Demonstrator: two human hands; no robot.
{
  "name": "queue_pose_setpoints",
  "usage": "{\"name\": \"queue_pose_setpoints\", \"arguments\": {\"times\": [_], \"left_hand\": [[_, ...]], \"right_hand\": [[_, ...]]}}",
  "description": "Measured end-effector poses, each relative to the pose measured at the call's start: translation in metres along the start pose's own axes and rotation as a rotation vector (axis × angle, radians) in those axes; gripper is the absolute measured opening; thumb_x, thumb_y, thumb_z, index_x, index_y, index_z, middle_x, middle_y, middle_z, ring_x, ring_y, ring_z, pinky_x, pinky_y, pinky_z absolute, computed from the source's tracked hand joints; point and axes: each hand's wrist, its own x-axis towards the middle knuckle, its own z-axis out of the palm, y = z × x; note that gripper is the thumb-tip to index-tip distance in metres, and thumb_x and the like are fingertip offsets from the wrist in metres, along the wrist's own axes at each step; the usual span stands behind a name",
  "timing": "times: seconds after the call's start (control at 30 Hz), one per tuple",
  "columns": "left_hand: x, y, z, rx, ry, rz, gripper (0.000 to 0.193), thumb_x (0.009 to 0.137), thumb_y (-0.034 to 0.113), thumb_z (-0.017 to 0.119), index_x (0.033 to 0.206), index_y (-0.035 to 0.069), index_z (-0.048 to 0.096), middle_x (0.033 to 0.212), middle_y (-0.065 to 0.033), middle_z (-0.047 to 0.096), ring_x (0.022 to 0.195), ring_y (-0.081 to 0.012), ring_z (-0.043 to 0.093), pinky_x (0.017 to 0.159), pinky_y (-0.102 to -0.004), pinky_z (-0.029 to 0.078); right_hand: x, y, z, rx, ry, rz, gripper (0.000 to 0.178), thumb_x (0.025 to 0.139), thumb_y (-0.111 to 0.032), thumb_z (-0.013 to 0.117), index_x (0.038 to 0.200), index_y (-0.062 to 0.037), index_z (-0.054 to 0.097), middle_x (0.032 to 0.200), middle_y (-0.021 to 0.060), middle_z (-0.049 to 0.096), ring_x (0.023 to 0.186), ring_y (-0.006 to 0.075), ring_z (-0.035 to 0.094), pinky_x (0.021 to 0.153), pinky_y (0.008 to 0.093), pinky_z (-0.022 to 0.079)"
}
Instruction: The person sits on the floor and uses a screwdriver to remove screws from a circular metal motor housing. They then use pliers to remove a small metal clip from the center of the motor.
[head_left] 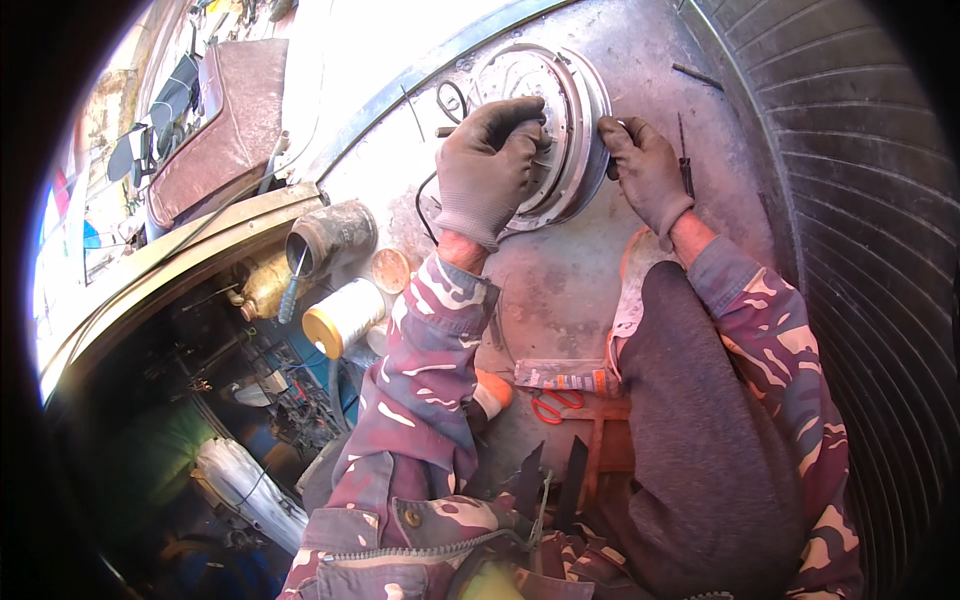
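A round silver metal wheel hub (573, 135), with ribs, a flanged rim and a black cable (424, 205) at its left side, lies on the grey metal surface. Over its face is my left hand (490, 170), in a grey-brown glove. Its thumb and fingers are curled together near the hub's middle; whatever they pinch is hidden. My gloved right hand (648, 175) is at the hub's right edge, thumb and forefinger pressed together by the rim. A small bright spot shows between those fingertips, too small to name. A thin dark screwdriver (686, 170) lies beside the right hand.
A dark rod (697, 76) lies at the far right, near a ribbed dark wall (860, 150). To the left stand a dirty metal can (335, 238) and a white jar with a yellow lid (345, 315). Red-handled scissors (556, 405) and a flat packet (565, 376) lie near my legs.
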Motion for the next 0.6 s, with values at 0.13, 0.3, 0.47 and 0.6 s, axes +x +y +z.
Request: {"name": "queue_pose_setpoints", "arguments": {"times": [0.13, 0.3, 0.47, 0.6], "left_hand": [[0.002, -0.006, 0.002, 0.244, 0.037, 0.190, 0.019, 0.095, 0.006, 0.077, 0.113, 0.004, 0.082, 0.108, -0.0120, 0.079, 0.092, -0.0188, 0.077, 0.082, -0.0310, 0.061], [0.005, -0.018, 0.003, 0.440, 0.048, 0.451, 0.019, 0.094, 0.007, 0.080, 0.113, 0.007, 0.083, 0.117, -0.0125, 0.073, 0.104, -0.0237, 0.074, 0.089, -0.0337, 0.062], [0.010, -0.027, 0.012, 0.490, 0.129, 0.529, 0.019, 0.087, 0.010, 0.084, 0.106, 0.014, 0.086, 0.118, -0.0107, 0.075, 0.112, -0.0290, 0.071, 0.097, -0.0406, 0.057], [0.010, -0.031, 0.016, 0.493, 0.136, 0.525, 0.019, 0.084, 0.013, 0.085, 0.103, 0.017, 0.087, 0.121, -0.0090, 0.076, 0.116, -0.0305, 0.068, 0.103, -0.0441, 0.053]], "right_hand": [[0.000, -0.002, 0.000, 0.017, -0.003, 0.004, 0.045, 0.107, -0.042, 0.070, 0.109, 0.0037, 0.073, 0.080, 0.0000, 0.065, 0.069, 0.0077, 0.055, 0.063, 0.0282, 0.048], [-0.001, -0.006, 0.001, 0.039, 0.002, 0.010, 0.045, 0.107, -0.041, 0.071, 0.110, 0.0033, 0.073, 0.080, -0.0007, 0.065, 0.068, 0.0078, 0.055, 0.063, 0.0282, 0.048], [-0.001, -0.009, 0.000, -0.005, 0.000, 0.023, 0.046, 0.107, -0.042, 0.071, 0.111, 0.0034, 0.073, 0.080, -0.0004, 0.065, 0.069, 0.0080, 0.057, 0.063, 0.0281, 0.049], [0.001, -0.006, 0.000, 0.004, -0.001, 0.034, 0.047, 0.106, -0.043, 0.071, 0.111, 0.0036, 0.073, 0.081, 0.0003, 0.066, 0.068, 0.0084, 0.058, 0.063, 0.0287, 0.049]]}}
